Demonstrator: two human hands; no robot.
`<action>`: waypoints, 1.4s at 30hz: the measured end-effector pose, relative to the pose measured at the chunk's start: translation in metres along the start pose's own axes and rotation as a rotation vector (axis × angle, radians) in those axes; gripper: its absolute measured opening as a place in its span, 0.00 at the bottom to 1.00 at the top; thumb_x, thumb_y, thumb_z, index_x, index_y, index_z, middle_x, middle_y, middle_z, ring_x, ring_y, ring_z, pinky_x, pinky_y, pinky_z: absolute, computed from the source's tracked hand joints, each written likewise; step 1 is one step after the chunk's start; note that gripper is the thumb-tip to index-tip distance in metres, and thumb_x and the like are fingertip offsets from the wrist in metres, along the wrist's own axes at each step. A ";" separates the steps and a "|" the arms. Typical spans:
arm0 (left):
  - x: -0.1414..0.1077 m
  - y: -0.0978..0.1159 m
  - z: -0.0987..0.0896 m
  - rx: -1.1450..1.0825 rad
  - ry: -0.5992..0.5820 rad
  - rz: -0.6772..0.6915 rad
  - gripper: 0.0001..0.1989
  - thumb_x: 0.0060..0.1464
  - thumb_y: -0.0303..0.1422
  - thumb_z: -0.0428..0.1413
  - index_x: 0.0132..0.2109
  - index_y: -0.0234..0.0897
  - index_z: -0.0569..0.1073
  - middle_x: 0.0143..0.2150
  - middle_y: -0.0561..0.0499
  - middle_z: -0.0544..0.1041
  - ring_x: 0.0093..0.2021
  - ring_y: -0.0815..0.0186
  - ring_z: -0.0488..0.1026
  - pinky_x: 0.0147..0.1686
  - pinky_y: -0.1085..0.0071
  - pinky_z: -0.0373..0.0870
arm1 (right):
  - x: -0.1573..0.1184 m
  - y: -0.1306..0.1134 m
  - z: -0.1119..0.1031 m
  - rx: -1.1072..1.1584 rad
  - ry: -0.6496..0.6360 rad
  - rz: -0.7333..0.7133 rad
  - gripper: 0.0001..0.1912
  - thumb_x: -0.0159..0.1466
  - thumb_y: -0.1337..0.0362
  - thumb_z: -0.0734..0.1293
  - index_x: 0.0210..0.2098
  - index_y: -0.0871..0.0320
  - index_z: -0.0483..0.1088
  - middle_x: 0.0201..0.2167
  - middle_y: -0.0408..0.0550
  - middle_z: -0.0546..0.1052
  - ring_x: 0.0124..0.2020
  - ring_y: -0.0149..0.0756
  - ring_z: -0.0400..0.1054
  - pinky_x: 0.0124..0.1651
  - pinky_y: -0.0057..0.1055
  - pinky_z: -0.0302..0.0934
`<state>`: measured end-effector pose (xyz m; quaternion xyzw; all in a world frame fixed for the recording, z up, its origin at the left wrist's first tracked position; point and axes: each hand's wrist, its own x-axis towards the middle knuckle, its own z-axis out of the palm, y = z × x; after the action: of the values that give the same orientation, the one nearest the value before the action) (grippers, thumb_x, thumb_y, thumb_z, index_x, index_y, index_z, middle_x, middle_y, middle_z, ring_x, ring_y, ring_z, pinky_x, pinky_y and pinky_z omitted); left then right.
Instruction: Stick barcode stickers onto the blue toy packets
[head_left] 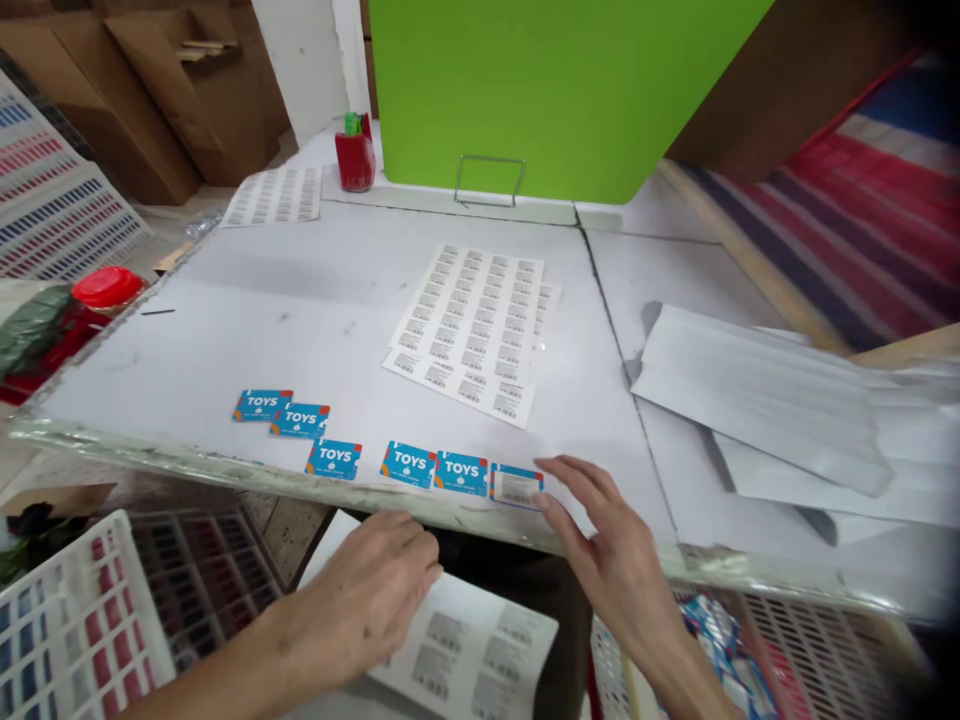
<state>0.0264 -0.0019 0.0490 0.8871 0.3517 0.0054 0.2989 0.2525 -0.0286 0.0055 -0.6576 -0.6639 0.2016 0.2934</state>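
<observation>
My left hand (375, 575), its fingers curled closed, grips a sheet of barcode labels (465, 645) below the table's front edge. Part of that sheet is hidden under the hand. On the table, my right hand (611, 530) has its thumb and fingers apart at the right edge of a blue card (517, 486) with a pale barcode label over most of its face. Left of it lie a blue TOYS card (460, 473) and another TOYS card (409, 463). Three more TOYS cards (334, 459) lie staggered farther left.
Label sheets (472, 330) lie overlapped mid-table, and another label sheet (276, 196) is at the far left. White paper sheets (765, 400) are piled at right. A green panel (555, 90) and a red holder (355, 160) stand at the back. Plastic baskets (82, 620) flank me below.
</observation>
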 end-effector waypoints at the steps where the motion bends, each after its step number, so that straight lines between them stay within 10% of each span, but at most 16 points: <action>1: 0.000 -0.002 -0.003 -0.027 -0.001 -0.015 0.12 0.59 0.25 0.43 0.28 0.35 0.64 0.29 0.52 0.68 0.32 0.66 0.65 0.33 0.71 0.61 | -0.004 -0.009 -0.002 0.087 -0.094 -0.021 0.15 0.64 0.58 0.58 0.49 0.53 0.64 0.45 0.51 0.68 0.46 0.39 0.64 0.45 0.35 0.62; 5: -0.003 -0.008 -0.008 -0.155 -0.021 -0.059 0.12 0.60 0.27 0.43 0.29 0.35 0.66 0.28 0.53 0.68 0.30 0.67 0.65 0.31 0.73 0.60 | -0.017 -0.038 0.005 0.286 -0.405 -0.050 0.07 0.61 0.61 0.61 0.35 0.54 0.70 0.29 0.43 0.74 0.30 0.33 0.68 0.33 0.27 0.62; 13: -0.003 -0.011 0.004 -0.195 0.007 -0.066 0.07 0.56 0.26 0.49 0.31 0.35 0.69 0.29 0.54 0.69 0.32 0.67 0.67 0.32 0.74 0.60 | -0.019 -0.048 0.024 0.464 -0.466 0.091 0.07 0.59 0.63 0.62 0.30 0.57 0.72 0.26 0.42 0.75 0.28 0.32 0.68 0.32 0.24 0.62; 21: -0.001 -0.009 -0.004 -0.317 -0.004 -0.181 0.04 0.53 0.24 0.53 0.33 0.35 0.72 0.30 0.55 0.71 0.32 0.68 0.68 0.34 0.75 0.60 | -0.031 -0.037 0.032 0.429 -0.374 0.081 0.08 0.62 0.63 0.60 0.32 0.55 0.71 0.26 0.42 0.75 0.29 0.32 0.69 0.32 0.24 0.63; 30: 0.001 -0.013 0.004 -0.294 -0.011 -0.234 0.12 0.52 0.21 0.49 0.23 0.33 0.69 0.23 0.56 0.67 0.25 0.71 0.65 0.26 0.77 0.56 | -0.043 -0.038 0.047 0.198 -0.045 -0.395 0.13 0.60 0.73 0.60 0.41 0.54 0.70 0.39 0.50 0.73 0.41 0.37 0.67 0.41 0.30 0.66; 42: -0.004 -0.018 0.007 -0.446 -0.045 -0.325 0.11 0.53 0.25 0.48 0.25 0.33 0.71 0.22 0.57 0.66 0.25 0.72 0.62 0.24 0.77 0.52 | -0.047 -0.017 0.050 0.013 0.088 -0.484 0.11 0.62 0.71 0.59 0.39 0.58 0.71 0.37 0.50 0.75 0.42 0.38 0.68 0.42 0.33 0.67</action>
<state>0.0132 0.0022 0.0345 0.7313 0.4729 0.0150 0.4913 0.2046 -0.0703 -0.0266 -0.4855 -0.7875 0.1008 0.3660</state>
